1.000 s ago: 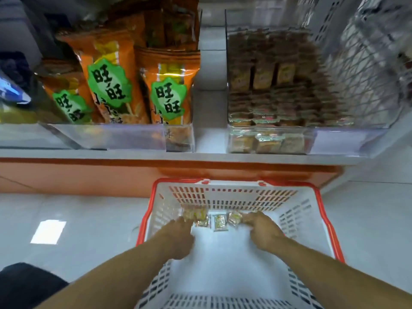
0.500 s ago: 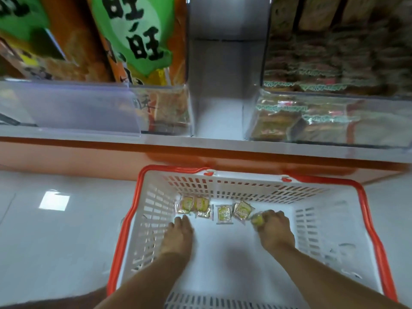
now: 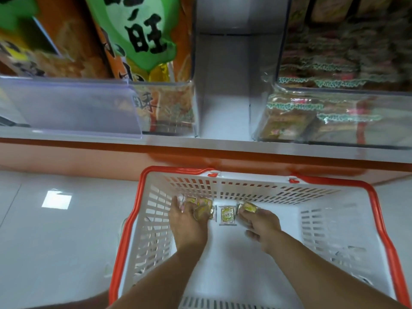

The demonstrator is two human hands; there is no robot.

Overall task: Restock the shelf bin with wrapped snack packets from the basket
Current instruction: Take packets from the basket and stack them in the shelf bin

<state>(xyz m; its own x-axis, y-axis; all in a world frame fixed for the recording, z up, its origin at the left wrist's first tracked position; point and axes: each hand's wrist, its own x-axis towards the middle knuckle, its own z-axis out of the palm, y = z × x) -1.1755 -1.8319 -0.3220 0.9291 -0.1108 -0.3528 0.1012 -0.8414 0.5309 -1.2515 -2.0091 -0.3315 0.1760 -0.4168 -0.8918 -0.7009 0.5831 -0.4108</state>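
Observation:
Both hands reach into a white basket with a red rim point(image 3: 178, 169) standing on the floor below the shelf. Several small yellow-green wrapped snack packets lie at the far end of its floor. My left hand point(image 3: 187, 224) covers the left cluster of packets point(image 3: 202, 211), its fingers curled round them. My right hand point(image 3: 262, 225) pinches one packet point(image 3: 249, 206) at its fingertips. A single packet point(image 3: 227, 215) lies loose between the two hands. The clear shelf bin point(image 3: 334, 121) at upper right holds stacked wrapped packets.
On the shelf to the left, a clear bin point(image 3: 165, 112) holds large orange bags with green labels point(image 3: 142, 41). A bare gap of shelf point(image 3: 225, 112) separates the two bins. An orange shelf front point(image 3: 89, 157) runs above the glossy white floor point(image 3: 55, 241).
My left hand has slid forward onto the left packets and closed round them. My right hand keeps its packet. The view has moved closer to the shelf and basket.

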